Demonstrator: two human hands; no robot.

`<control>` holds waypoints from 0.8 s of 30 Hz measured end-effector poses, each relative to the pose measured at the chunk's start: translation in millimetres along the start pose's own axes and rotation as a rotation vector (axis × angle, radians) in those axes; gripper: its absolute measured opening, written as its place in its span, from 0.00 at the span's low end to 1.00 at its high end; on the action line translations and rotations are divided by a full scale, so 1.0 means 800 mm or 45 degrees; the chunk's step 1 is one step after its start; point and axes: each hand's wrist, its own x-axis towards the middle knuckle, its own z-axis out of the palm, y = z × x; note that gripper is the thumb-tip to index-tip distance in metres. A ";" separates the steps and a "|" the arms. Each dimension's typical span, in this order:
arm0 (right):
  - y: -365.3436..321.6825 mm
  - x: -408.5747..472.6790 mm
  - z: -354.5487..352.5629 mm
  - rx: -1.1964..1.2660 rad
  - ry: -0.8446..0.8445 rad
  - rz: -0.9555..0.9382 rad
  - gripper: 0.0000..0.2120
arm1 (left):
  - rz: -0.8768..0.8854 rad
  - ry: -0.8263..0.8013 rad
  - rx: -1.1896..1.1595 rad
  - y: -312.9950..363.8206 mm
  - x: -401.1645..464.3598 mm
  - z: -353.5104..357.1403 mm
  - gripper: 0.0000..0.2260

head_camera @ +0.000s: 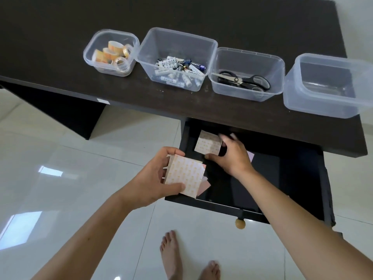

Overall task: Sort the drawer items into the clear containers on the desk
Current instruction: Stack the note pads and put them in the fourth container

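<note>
Four clear containers stand in a row on the dark surface (60,47). The leftmost container (111,52) holds rolls of clear tape (113,54) with orange cores. Just beside it, the tall container (176,57) holds a heap of batteries (179,72); most are white with small print too blurred to make out, and one near the right wall bears a dark blue label whose letters look like a brand name, though I cannot read them for sure. The third container (246,72) holds black-handled scissors (242,80), and the rightmost container (329,85) has nothing visible inside.

Below the surface edge the black drawer (282,178) is pulled out, a round wooden knob (240,223) on its front. The left hand (159,176) grips a stack of square sheets (186,175), pale with rows of small orange marks, thumb curled over the near edge and fingers over the far side, held above the drawer's left front corner. A pinkish paper (203,188) peeks out beneath that stack. The right hand (230,156) reaches into the drawer and pinches another patterned square sheet (209,145) at its edge; its fingertips are motion-blurred. A pale pink scrap (250,156) shows behind the right wrist on the drawer floor.

Bare feet (171,257) stand on the glossy white tiled floor (80,178).
</note>
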 end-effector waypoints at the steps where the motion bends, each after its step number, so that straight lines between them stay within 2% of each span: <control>1: -0.003 -0.001 0.000 -0.007 0.016 0.008 0.42 | 0.000 0.004 -0.021 -0.001 0.000 0.000 0.33; 7: -0.012 -0.015 -0.011 0.157 0.035 0.021 0.35 | 0.014 0.006 -0.080 -0.006 -0.002 0.000 0.33; 13: -0.010 -0.044 -0.036 0.487 -0.076 -0.042 0.19 | 0.004 0.006 -0.061 -0.003 -0.001 0.001 0.32; 16: -0.004 -0.068 -0.055 0.736 -0.169 -0.019 0.18 | -0.001 0.015 -0.110 -0.002 -0.001 0.003 0.32; 20: -0.006 -0.099 -0.075 1.005 -0.189 -0.042 0.17 | 0.001 0.042 -0.173 -0.001 -0.003 0.007 0.32; 24: -0.019 -0.111 -0.087 1.095 -0.136 -0.090 0.17 | 0.004 0.081 -0.213 0.000 -0.005 0.008 0.32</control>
